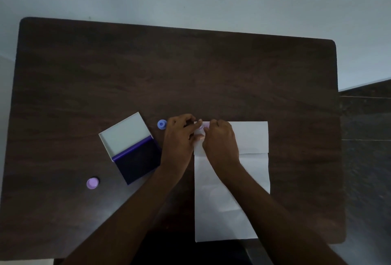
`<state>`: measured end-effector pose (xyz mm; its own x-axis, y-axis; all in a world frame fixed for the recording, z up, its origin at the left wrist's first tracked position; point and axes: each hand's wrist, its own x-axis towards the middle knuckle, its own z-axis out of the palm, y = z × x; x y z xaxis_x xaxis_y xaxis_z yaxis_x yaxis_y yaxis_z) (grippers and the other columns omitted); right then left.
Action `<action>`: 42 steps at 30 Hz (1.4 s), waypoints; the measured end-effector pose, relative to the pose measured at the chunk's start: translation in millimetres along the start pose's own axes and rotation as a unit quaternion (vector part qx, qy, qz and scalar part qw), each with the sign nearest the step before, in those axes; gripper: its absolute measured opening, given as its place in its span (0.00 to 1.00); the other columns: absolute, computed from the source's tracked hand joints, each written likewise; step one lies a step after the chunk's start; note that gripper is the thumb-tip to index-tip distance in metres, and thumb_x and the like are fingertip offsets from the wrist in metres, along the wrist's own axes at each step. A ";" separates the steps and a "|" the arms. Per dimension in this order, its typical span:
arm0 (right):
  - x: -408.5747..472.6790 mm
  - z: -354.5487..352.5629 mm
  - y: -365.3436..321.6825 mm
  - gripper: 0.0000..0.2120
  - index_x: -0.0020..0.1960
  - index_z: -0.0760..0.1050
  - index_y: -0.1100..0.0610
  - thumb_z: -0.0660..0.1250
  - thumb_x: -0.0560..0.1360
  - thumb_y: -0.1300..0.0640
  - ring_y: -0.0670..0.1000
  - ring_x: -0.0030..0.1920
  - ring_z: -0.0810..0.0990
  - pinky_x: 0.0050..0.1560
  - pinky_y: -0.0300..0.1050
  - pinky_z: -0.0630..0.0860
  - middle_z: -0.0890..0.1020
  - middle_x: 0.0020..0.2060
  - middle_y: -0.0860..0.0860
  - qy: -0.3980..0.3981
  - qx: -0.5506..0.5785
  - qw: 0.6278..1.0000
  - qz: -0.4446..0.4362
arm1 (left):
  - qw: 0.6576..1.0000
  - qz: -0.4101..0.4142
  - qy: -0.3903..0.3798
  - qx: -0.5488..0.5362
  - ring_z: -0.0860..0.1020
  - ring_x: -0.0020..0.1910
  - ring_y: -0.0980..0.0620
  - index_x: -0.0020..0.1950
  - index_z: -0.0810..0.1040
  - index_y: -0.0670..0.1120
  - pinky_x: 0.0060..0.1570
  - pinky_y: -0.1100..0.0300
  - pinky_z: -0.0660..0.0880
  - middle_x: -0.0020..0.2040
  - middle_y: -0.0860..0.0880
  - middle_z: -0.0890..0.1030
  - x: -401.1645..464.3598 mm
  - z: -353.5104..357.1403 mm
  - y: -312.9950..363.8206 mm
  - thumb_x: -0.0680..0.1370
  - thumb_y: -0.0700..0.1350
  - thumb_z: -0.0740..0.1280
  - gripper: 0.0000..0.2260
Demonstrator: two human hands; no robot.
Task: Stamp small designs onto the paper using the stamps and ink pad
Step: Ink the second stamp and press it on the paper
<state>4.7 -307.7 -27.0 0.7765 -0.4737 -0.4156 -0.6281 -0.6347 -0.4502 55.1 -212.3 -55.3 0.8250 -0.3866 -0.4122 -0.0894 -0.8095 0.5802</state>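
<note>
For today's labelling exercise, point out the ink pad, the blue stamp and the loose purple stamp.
ink pad (pixel 138 164), head view, on its dark inked surface.
blue stamp (pixel 161 124), head view, on its round top.
purple stamp (pixel 92 183), head view, on its round top face.

The table (pixel 190 70) is viewed from one head-worn camera — steeply downward, from its near edge, all four edges framed.

No words, labels, brands or numbers can be read. The only mark is a small purple round stamped design (pixel 201 126) at the far left corner of the paper (pixel 251 135), too blurred to make out.
</note>
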 end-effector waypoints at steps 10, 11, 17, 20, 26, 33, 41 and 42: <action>-39.6 -20.5 5.5 0.06 0.47 0.81 0.54 0.68 0.74 0.53 0.41 0.34 0.76 0.36 0.22 0.65 0.84 0.38 0.47 0.232 0.117 0.963 0.076 | 0.995 0.091 0.045 0.025 0.72 0.59 0.51 0.62 0.78 0.47 0.61 0.64 0.60 0.61 0.48 0.78 -4.7 -13.0 -0.7 0.72 0.48 0.72 0.19; -38.9 -20.4 7.6 0.07 0.47 0.81 0.54 0.68 0.74 0.53 0.41 0.34 0.76 0.35 0.22 0.64 0.84 0.38 0.47 0.225 0.119 0.964 0.083 | 0.994 0.092 0.046 0.019 0.72 0.59 0.52 0.62 0.78 0.48 0.61 0.64 0.62 0.61 0.49 0.78 -4.2 -13.7 -1.8 0.72 0.48 0.73 0.19; -33.7 -17.6 13.4 0.09 0.46 0.81 0.55 0.67 0.74 0.50 0.41 0.34 0.77 0.31 0.23 0.65 0.84 0.39 0.47 0.208 0.139 0.963 0.103 | 0.996 0.075 0.047 -0.013 0.73 0.59 0.53 0.62 0.78 0.48 0.62 0.60 0.68 0.61 0.50 0.78 -3.5 -14.5 -1.8 0.70 0.50 0.74 0.21; -34.9 -16.9 14.7 0.09 0.47 0.81 0.55 0.68 0.73 0.51 0.41 0.34 0.77 0.31 0.23 0.67 0.84 0.40 0.48 0.210 0.147 0.962 0.099 | 0.997 0.064 0.042 -0.018 0.73 0.58 0.54 0.62 0.78 0.49 0.57 0.66 0.64 0.61 0.50 0.78 -2.7 -13.5 -3.8 0.69 0.52 0.75 0.23; -45.4 -25.0 8.5 0.09 0.48 0.82 0.54 0.70 0.73 0.50 0.43 0.39 0.80 0.40 0.33 0.77 0.85 0.42 0.47 0.217 0.213 0.950 0.067 | 0.998 0.029 0.018 -0.050 0.73 0.60 0.55 0.64 0.75 0.51 0.55 0.70 0.62 0.63 0.50 0.76 -8.7 -15.4 -0.1 0.69 0.57 0.73 0.26; -67.7 -37.7 -8.0 0.09 0.49 0.83 0.53 0.73 0.70 0.55 0.51 0.42 0.84 0.39 0.40 0.80 0.86 0.43 0.49 0.056 0.501 0.860 0.084 | 0.991 0.075 0.029 -0.111 0.65 0.61 0.67 0.61 0.71 0.65 0.59 0.80 0.57 0.59 0.68 0.67 -76.7 -34.2 -18.3 0.75 0.63 0.61 0.15; -89.4 -14.0 -52.9 0.14 0.52 0.81 0.59 0.71 0.67 0.56 0.57 0.47 0.84 0.44 0.42 0.81 0.85 0.47 0.57 -0.152 0.618 0.758 0.146 | 0.985 -0.168 0.002 -0.027 0.71 0.60 0.58 0.62 0.72 0.54 0.62 0.67 0.62 0.61 0.54 0.73 -131.4 -54.1 -88.3 0.74 0.52 0.69 0.17; -92.5 -12.1 -57.5 0.13 0.52 0.81 0.59 0.70 0.69 0.58 0.58 0.49 0.83 0.45 0.43 0.81 0.84 0.49 0.58 -0.186 0.640 0.730 0.153 | 0.992 -0.102 0.059 -0.047 0.71 0.58 0.61 0.60 0.73 0.58 0.60 0.70 0.64 0.58 0.57 0.75 -138.3 -65.0 -98.6 0.76 0.54 0.65 0.13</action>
<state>-30.4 -234.8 46.9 0.6722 -0.1244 -0.7298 -0.4862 0.6692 -0.5619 -13.9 -50.3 -9.8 0.8810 -0.1592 -0.4456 0.1346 -0.8184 0.5586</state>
